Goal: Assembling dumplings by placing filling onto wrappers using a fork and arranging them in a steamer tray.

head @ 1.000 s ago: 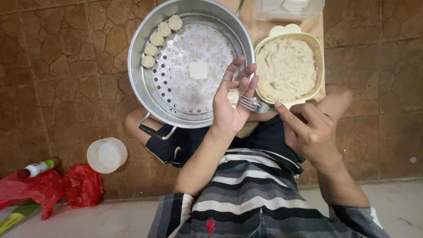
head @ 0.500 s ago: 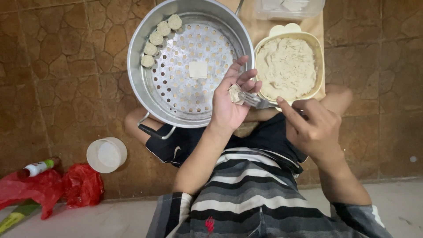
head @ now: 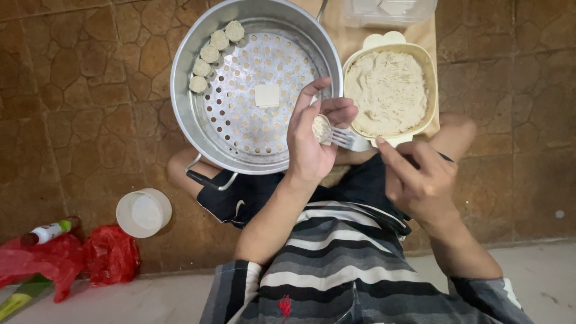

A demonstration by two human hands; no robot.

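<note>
My left hand [head: 312, 141] cups a small round dumpling [head: 321, 127] with filling in it, held over the rim of the steel steamer pot [head: 183, 114]. My right hand [head: 420, 180] grips a metal fork [head: 347, 139] whose tines press into the dumpling's filling. Several finished dumplings [head: 211, 53] line the upper left of the perforated steamer tray, and a square white wrapper [head: 267, 95] lies at its middle. A cream bowl [head: 427, 60] of pale minced filling stands just right of the pot.
A clear plastic container [head: 390, 11] sits beyond the bowl. On the stone-patterned floor at the left are a white round lid [head: 144, 212], red plastic bags [head: 66, 258] and a small bottle [head: 48, 231]. My crossed legs lie below the pot.
The fork has come from the bowl's rim to the dumpling in my left hand, and the left fingers have curled closer round the wrapper.
</note>
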